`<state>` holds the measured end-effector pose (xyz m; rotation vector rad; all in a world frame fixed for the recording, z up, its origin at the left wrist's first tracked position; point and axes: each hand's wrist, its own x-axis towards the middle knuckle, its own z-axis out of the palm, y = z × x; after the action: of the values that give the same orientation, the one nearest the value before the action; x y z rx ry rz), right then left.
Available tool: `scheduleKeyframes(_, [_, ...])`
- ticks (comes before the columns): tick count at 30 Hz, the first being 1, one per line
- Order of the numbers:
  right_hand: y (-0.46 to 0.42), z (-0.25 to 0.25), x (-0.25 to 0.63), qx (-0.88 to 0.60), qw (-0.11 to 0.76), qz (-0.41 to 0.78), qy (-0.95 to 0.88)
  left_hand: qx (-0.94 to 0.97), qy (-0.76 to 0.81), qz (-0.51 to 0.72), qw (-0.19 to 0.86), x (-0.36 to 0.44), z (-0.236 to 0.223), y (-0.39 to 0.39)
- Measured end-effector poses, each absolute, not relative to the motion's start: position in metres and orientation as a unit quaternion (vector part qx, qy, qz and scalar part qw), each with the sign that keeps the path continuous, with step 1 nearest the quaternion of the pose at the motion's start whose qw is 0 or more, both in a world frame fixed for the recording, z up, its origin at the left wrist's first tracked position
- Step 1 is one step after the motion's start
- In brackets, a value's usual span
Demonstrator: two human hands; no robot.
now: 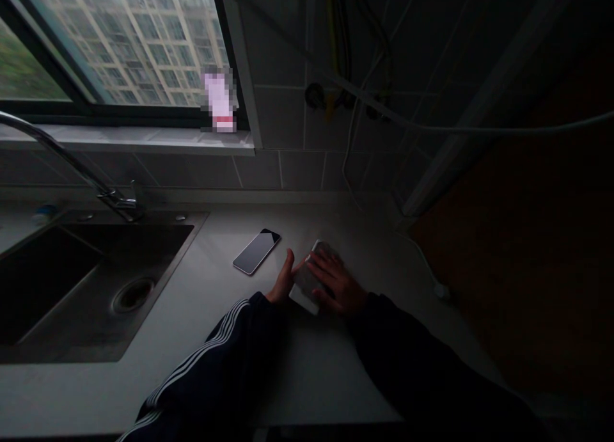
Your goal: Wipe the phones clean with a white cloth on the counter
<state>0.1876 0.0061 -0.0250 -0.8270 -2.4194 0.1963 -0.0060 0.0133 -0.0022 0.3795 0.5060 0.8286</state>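
A pale, flat rectangular device lies on the light countertop, and I cannot tell exactly what it is. My right hand rests across its top with the fingers spread, hiding much of it. My left hand stands at its left side, with the fingertips at or very near its edge. A black smartphone lies face up to the left of my left hand, apart from both hands.
A stainless steel sink with a round drain and an arched faucet lies to the left. A pixelated pink item stands on the windowsill. A white cable runs down the tiled wall to the counter's right.
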Motion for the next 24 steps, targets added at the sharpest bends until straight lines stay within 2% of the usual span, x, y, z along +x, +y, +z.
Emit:
scheduleKeyframes(6, [0.012, -0.027, 0.193, -0.438, 0.298, 0.063, -0.846, 0.175, 0.2, 0.361, 0.894, -0.007, 0.001, 0.012])
scheduleKeyframes(13, [-0.003, -0.023, 0.18, -0.28, 0.243, 0.054, -0.927, 0.161, 0.282, 0.4, 0.857, -0.005, -0.009, 0.017])
scheduleKeyframes(21, [0.014, -0.028, 0.194, -0.494, 0.274, 0.071, -0.822, 0.193, 0.22, 0.358, 0.887, -0.007, 0.008, 0.008])
scheduleKeyframes(24, [0.004, -0.031, 0.185, -0.446, 0.284, 0.057, -0.847, 0.2, 0.228, 0.375, 0.876, -0.006, 0.007, 0.009])
